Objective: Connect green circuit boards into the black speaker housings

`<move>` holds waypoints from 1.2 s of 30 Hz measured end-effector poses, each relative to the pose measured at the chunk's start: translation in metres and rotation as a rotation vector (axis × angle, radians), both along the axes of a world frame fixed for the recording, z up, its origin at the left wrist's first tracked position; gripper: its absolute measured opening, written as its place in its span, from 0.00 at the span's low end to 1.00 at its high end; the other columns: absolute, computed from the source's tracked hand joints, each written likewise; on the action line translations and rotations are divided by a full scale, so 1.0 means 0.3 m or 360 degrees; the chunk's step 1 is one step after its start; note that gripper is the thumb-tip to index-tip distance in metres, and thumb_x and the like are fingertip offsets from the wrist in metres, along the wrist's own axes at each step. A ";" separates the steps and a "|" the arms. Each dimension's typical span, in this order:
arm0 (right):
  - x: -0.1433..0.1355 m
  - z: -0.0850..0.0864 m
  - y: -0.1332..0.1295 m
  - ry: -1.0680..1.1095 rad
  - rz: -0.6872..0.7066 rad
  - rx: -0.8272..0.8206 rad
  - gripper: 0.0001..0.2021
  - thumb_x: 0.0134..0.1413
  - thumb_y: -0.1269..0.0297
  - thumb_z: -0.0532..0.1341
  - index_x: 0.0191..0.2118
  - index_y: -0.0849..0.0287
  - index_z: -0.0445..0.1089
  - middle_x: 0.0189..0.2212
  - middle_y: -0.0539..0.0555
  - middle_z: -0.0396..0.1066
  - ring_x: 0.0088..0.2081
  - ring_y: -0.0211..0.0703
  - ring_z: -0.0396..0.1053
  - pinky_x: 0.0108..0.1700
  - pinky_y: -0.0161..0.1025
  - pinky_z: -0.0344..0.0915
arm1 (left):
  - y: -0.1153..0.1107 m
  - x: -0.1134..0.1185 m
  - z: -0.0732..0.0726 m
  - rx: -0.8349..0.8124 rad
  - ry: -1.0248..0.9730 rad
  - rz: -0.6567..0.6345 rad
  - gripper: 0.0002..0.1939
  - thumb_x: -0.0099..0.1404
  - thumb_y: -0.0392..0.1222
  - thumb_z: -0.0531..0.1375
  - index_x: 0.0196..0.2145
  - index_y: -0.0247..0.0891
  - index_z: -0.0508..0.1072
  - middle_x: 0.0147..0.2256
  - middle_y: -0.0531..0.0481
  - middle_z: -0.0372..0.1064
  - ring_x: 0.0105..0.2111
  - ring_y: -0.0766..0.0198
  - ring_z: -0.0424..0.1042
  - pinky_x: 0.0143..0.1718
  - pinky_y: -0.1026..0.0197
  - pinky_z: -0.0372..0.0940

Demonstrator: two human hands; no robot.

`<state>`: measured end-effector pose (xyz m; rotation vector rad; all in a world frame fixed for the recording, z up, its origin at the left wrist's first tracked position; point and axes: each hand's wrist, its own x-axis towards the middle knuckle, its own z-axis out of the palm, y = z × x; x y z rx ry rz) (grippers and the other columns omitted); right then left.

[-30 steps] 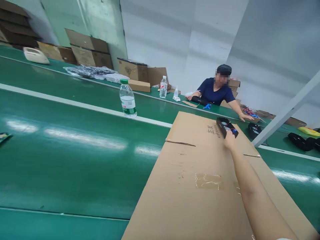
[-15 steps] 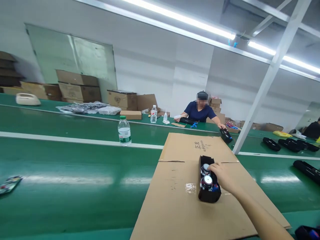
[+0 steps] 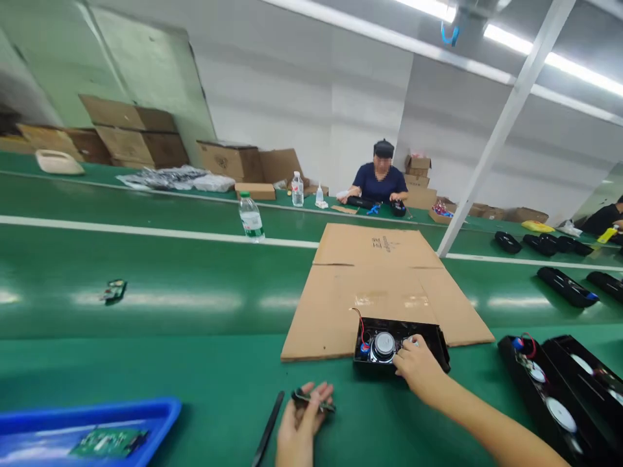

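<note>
My right hand [image 3: 419, 368] is closed on a speaker inside a long black speaker housing [image 3: 428, 337], at the near edge of the cardboard. A second round speaker [image 3: 384, 345] shows to its left, beside a red wire [image 3: 361, 322] that sticks up. Lower down, my left hand [image 3: 304, 418] holds a small dark circuit board [image 3: 314, 401] between thumb and fingers. Just left of that hand, a thin black strip [image 3: 268, 428] lies on the green table.
A blue tray [image 3: 168, 408] with a green circuit board [image 3: 109, 442] stands lower left. Another board [image 3: 115, 291] lies on the green belt. Open housings [image 3: 540, 389] stand at right. Past the flat cardboard [image 3: 335, 292], a bottle [image 3: 252, 217] and a seated co-worker [image 3: 377, 181] appear.
My right hand has brought the housing nearer and turned it crosswise. My left hand has come into view with the circuit board. The co-worker's outstretched arm has drawn back.
</note>
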<state>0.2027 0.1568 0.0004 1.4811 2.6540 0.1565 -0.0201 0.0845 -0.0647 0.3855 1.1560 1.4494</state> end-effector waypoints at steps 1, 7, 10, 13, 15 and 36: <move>-0.022 -0.016 -0.081 0.0011 -0.0028 -0.0007 0.04 0.53 0.74 0.58 0.33 0.60 0.69 0.31 0.56 0.72 0.39 0.47 0.64 0.46 0.47 0.53 | -0.007 -0.013 0.032 0.0021 0.0010 0.0042 0.24 0.46 0.52 0.68 0.38 0.38 0.68 0.36 0.44 0.74 0.41 0.51 0.74 0.42 0.54 0.68; -0.129 -0.094 -0.463 0.0207 -0.0036 0.0145 0.09 0.47 0.79 0.57 0.25 0.59 0.65 0.22 0.52 0.68 0.32 0.44 0.62 0.40 0.45 0.51 | -0.079 -0.057 0.212 0.0116 0.0047 0.0097 0.20 0.49 0.49 0.66 0.38 0.38 0.68 0.39 0.46 0.74 0.43 0.52 0.72 0.51 0.46 0.60; -0.162 -0.111 -0.554 0.0296 -0.0038 0.0120 0.10 0.49 0.77 0.59 0.22 0.58 0.63 0.19 0.50 0.64 0.30 0.43 0.61 0.37 0.43 0.53 | -0.139 -0.064 0.242 0.0069 0.0159 0.0056 0.22 0.49 0.49 0.65 0.41 0.39 0.68 0.41 0.44 0.73 0.42 0.50 0.73 0.51 0.41 0.58; -0.204 -0.095 -0.589 0.0471 -0.0111 0.0111 0.08 0.51 0.65 0.62 0.24 0.58 0.64 0.23 0.51 0.65 0.30 0.43 0.61 0.34 0.42 0.55 | -0.197 -0.075 0.234 -0.0013 0.0254 0.0097 0.23 0.50 0.50 0.65 0.42 0.39 0.68 0.42 0.44 0.73 0.42 0.48 0.72 0.50 0.40 0.58; -0.249 -0.073 -0.587 0.0639 -0.0172 0.0107 0.12 0.48 0.55 0.64 0.29 0.57 0.66 0.30 0.54 0.67 0.33 0.46 0.62 0.34 0.43 0.58 | -0.226 -0.086 0.218 -0.0077 0.0289 0.0137 0.21 0.51 0.49 0.64 0.41 0.40 0.67 0.41 0.45 0.73 0.42 0.48 0.72 0.50 0.39 0.59; -0.465 0.076 -0.376 0.1739 0.0369 -0.0034 0.14 0.62 0.74 0.44 0.40 0.62 0.66 0.35 0.54 0.74 0.40 0.33 0.70 0.47 0.28 0.65 | -0.301 -0.166 0.195 -0.0346 0.0536 -0.0096 0.19 0.41 0.51 0.69 0.29 0.40 0.73 0.17 0.57 0.67 0.17 0.67 0.65 0.20 0.66 0.67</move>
